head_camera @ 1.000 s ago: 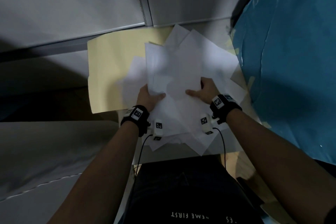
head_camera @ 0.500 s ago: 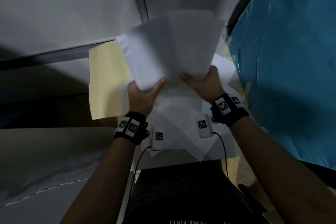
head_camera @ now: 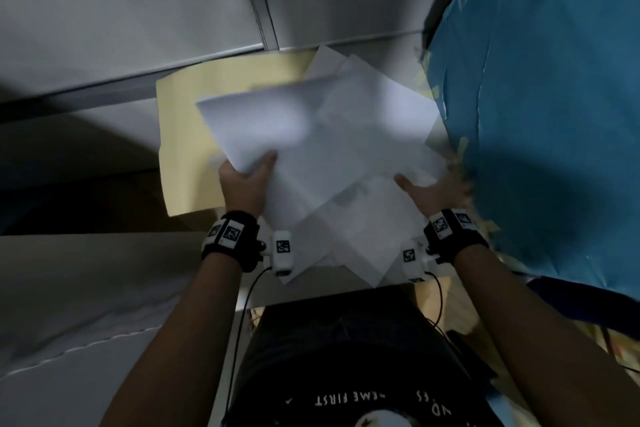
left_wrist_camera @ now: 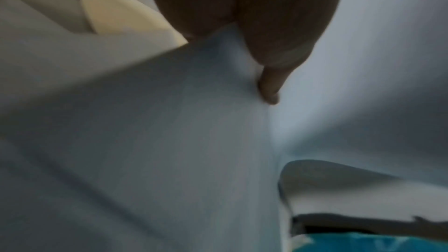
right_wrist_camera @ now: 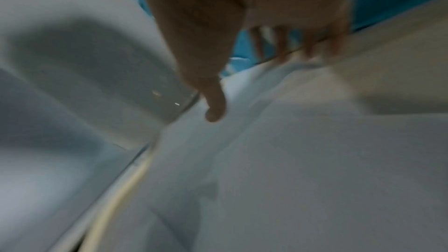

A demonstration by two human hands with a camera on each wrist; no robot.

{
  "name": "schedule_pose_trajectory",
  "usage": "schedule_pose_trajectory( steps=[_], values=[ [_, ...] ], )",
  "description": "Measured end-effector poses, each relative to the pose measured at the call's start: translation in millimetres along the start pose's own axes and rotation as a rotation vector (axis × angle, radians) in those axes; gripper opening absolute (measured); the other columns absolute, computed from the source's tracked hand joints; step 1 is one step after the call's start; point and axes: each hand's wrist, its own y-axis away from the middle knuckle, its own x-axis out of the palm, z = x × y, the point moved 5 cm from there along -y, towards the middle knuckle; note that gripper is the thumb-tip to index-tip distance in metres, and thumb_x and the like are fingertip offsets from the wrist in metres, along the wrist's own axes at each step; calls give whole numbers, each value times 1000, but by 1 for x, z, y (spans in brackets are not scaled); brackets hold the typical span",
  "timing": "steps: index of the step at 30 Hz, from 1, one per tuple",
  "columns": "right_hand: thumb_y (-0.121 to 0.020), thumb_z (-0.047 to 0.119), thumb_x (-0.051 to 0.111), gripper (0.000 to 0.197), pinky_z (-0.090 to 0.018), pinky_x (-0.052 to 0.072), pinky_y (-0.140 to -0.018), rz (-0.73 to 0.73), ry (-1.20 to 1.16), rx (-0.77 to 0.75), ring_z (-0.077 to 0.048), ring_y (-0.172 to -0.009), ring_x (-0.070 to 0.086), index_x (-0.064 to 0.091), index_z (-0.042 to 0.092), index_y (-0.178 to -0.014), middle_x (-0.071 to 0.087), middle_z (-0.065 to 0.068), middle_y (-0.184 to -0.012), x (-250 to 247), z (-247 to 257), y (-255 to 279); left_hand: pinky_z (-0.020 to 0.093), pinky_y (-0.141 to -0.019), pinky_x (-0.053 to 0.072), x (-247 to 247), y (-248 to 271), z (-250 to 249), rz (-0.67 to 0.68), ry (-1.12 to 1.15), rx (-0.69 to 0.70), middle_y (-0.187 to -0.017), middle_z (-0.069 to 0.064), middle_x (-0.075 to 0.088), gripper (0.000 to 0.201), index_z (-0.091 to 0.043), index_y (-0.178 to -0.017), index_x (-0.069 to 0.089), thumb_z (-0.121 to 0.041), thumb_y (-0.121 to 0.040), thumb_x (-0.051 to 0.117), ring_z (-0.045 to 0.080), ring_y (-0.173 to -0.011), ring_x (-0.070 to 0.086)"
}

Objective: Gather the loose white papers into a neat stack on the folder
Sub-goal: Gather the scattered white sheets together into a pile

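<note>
A pale yellow folder (head_camera: 185, 135) lies flat, half covered by white sheets. My left hand (head_camera: 249, 177) grips a sheaf of white papers (head_camera: 263, 118) by its near corner, thumb on top, and holds it low and slanted over the folder. In the left wrist view the thumb (left_wrist_camera: 269, 87) presses on the sheet, with the folder (left_wrist_camera: 116, 12) behind. More loose papers (head_camera: 363, 218) lie fanned out toward me and to the right. My right hand (head_camera: 427, 192) is open at their right edge, its fingers (right_wrist_camera: 303, 45) spread and holding nothing.
A blue cloth (head_camera: 540, 97) rises close on the right, right beside my right hand. Grey wall panels (head_camera: 138, 10) stand behind the folder. A dark gap (head_camera: 86, 198) and a light grey surface (head_camera: 86, 288) lie to the left.
Half a second ago both hands held the sheaf raised upright. Now the right hand has let go and swung out to the right, and the left hand has lowered the sheaf toward the folder.
</note>
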Motion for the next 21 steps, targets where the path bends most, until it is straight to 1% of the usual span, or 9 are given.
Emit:
schedule_pose_trajectory(
  steps=[3,5,7,8,10,13,16,19,21],
  values=[
    [-55,73,87,146,-63,18,-119,13,193,216,-45,-153,13,9,13,-162,11,-18,-168,0,-28,6,48,-86,64,0,4,37,132,-268,-96,-105,9,78,36,-11,-110,77,-31,-83,88,25,-94,76],
    [-48,81,84,158,-59,16,-121,73,160,190,-42,-155,10,4,9,-163,7,-16,-170,10,-20,-10,46,-85,63,6,11,52,176,-395,-129,-113,16,77,47,-2,-118,75,-32,-84,87,33,-99,75],
    [-29,100,69,178,-52,20,-124,150,199,135,-38,-154,20,2,3,-162,16,-16,-169,18,-2,-20,42,-82,61,14,15,59,188,-464,-135,-116,18,76,52,-1,-120,74,-35,-83,87,35,-101,74],
    [-33,99,69,175,-47,23,-125,178,208,104,-35,-154,24,1,0,-162,19,-16,-169,18,8,-21,41,-81,61,16,15,62,185,-482,-144,-116,17,76,53,-3,-120,73,-37,-82,87,35,-100,74],
    [-62,79,79,144,-42,26,-123,241,191,72,-32,-152,28,10,1,-161,21,-14,-168,16,28,-19,37,-78,58,22,16,64,181,-505,-158,-116,15,75,50,-6,-120,73,-37,-83,86,32,-98,72],
    [-63,69,87,122,-51,33,-117,166,131,104,-37,-148,30,32,12,-156,23,-17,-164,3,40,-21,34,-77,55,29,11,65,199,-515,-154,-117,14,74,48,-5,-120,72,-35,-84,85,28,-95,69],
    [-59,70,89,140,-62,17,-122,68,92,206,-38,-153,16,10,18,-163,9,-13,-170,16,4,-37,40,-81,60,27,6,66,195,-529,-149,-117,14,74,53,-5,-120,72,-38,-81,87,33,-100,71],
    [-56,84,77,130,-51,37,-119,338,-62,300,-30,-139,45,31,21,-159,38,-3,-160,65,-49,-52,47,-83,63,25,6,69,191,-531,-147,-113,13,75,58,-7,-118,72,-44,-76,87,34,-98,72],
    [-40,95,64,144,-51,43,-114,375,-28,306,-35,-136,50,35,18,-158,44,-6,-156,110,-97,-98,50,-84,63,26,6,71,198,-534,-144,-113,13,75,58,-8,-118,72,-45,-76,87,35,-98,72]
  ],
)
